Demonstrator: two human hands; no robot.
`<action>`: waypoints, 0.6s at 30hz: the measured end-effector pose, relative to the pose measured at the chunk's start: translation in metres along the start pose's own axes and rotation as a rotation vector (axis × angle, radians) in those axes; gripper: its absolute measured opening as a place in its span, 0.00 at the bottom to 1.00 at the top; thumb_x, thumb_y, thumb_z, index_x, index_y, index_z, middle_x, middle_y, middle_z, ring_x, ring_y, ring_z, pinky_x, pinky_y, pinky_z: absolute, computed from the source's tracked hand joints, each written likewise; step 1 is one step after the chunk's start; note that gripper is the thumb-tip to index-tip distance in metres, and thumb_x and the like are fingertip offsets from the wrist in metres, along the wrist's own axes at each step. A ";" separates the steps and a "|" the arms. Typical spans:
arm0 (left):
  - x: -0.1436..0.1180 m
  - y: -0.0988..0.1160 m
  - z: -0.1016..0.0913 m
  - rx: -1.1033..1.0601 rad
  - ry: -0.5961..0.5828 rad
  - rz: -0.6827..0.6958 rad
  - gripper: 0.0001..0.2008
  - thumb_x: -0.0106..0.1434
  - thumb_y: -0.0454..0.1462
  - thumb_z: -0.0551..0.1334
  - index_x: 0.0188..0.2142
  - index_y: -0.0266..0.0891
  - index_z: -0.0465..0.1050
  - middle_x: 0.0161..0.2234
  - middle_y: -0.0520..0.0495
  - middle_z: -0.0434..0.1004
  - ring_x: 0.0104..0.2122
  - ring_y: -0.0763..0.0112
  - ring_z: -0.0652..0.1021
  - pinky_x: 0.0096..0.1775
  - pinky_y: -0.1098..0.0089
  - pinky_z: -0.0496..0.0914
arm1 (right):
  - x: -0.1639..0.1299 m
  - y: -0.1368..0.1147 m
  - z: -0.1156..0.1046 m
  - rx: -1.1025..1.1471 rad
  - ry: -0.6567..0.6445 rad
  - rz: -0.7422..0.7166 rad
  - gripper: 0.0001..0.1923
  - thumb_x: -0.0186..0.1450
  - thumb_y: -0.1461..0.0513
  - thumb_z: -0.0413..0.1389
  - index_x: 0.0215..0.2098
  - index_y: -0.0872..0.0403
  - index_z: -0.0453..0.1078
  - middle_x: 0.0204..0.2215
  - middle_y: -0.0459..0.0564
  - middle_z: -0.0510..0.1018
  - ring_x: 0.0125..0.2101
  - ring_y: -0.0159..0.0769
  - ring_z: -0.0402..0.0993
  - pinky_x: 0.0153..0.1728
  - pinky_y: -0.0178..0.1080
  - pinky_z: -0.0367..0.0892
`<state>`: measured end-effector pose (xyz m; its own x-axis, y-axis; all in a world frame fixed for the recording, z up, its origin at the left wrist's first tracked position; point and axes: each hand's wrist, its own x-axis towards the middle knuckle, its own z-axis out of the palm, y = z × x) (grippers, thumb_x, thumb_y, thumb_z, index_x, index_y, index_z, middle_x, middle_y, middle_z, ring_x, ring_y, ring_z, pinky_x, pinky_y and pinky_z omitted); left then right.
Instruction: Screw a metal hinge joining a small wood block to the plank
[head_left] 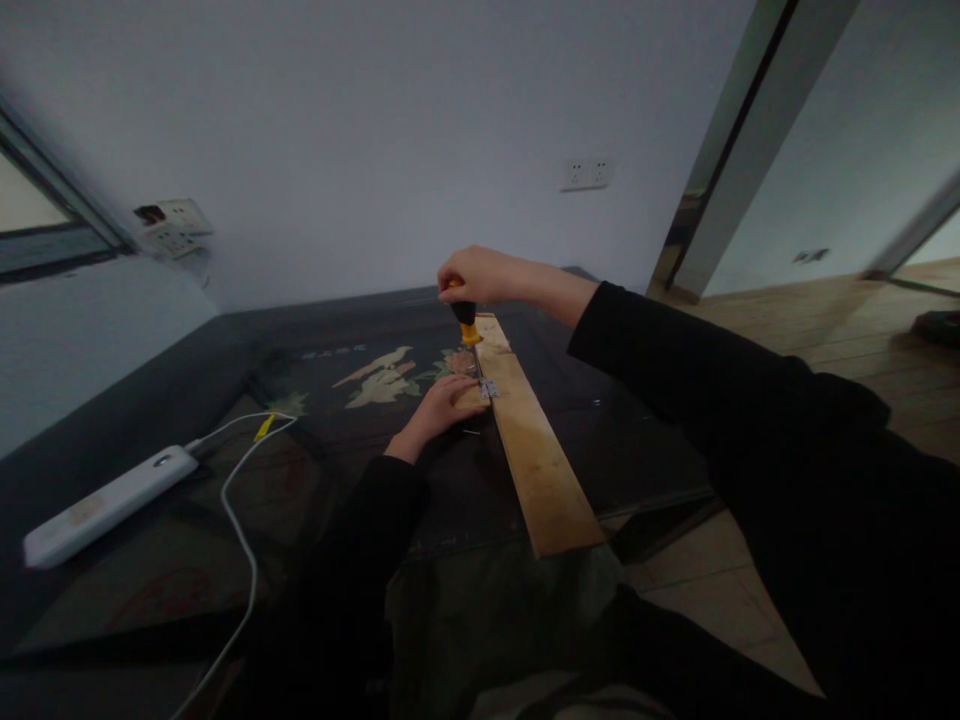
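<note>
My right hand (471,275) is closed around the top of a screwdriver (466,322) with a black and yellow handle. The screwdriver stands nearly upright, its shaft pointing down toward a small metal hinge (489,389); whether the tip sits in a screw is too small to tell. Under the hinge's right side lies a long wooden board (536,450), reaching past the table's near edge. Beside the hinge, my left hand (442,408) grips a small piece of wood (471,398), fingers over it and partly hiding it. A thin screw (471,432) lies just below that hand.
The dark table (480,510) has a bird-and-flower picture (382,375) on its top. At left lies a white power strip (112,505) with a white cable (247,560) and yellow tag. Wall sockets (587,174) are behind the table; wooden flooring (810,330) shows at right.
</note>
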<state>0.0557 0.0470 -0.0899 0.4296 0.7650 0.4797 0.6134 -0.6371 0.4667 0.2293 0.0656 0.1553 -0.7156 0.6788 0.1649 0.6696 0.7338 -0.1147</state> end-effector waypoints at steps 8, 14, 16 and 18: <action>-0.001 -0.003 0.002 -0.027 0.011 -0.017 0.24 0.57 0.43 0.73 0.52 0.42 0.76 0.53 0.40 0.78 0.55 0.55 0.76 0.59 0.49 0.68 | -0.006 -0.004 -0.009 -0.006 -0.094 0.036 0.19 0.65 0.59 0.59 0.53 0.58 0.76 0.41 0.56 0.81 0.33 0.35 0.75 0.36 0.39 0.64; 0.001 0.001 0.001 -0.032 0.004 -0.022 0.23 0.57 0.41 0.73 0.52 0.42 0.76 0.52 0.41 0.79 0.53 0.56 0.78 0.58 0.51 0.69 | -0.004 -0.011 0.009 -0.197 0.122 0.069 0.23 0.69 0.49 0.53 0.49 0.57 0.77 0.46 0.61 0.79 0.44 0.44 0.74 0.39 0.41 0.60; 0.001 0.003 0.001 -0.035 0.002 -0.025 0.23 0.57 0.41 0.73 0.52 0.41 0.76 0.52 0.41 0.79 0.53 0.56 0.78 0.58 0.52 0.69 | -0.002 -0.011 0.010 -0.178 0.073 0.033 0.23 0.71 0.50 0.50 0.49 0.58 0.76 0.47 0.61 0.79 0.43 0.42 0.73 0.38 0.40 0.59; 0.001 0.003 0.002 -0.042 -0.002 -0.030 0.23 0.57 0.41 0.73 0.51 0.40 0.76 0.51 0.40 0.79 0.52 0.56 0.78 0.57 0.52 0.70 | 0.000 -0.011 0.009 -0.133 0.003 -0.020 0.20 0.71 0.56 0.49 0.49 0.61 0.76 0.47 0.62 0.80 0.42 0.40 0.73 0.39 0.40 0.59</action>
<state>0.0591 0.0463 -0.0892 0.4133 0.7838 0.4635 0.5978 -0.6175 0.5113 0.2204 0.0581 0.1481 -0.7288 0.6637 0.1684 0.6757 0.7369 0.0196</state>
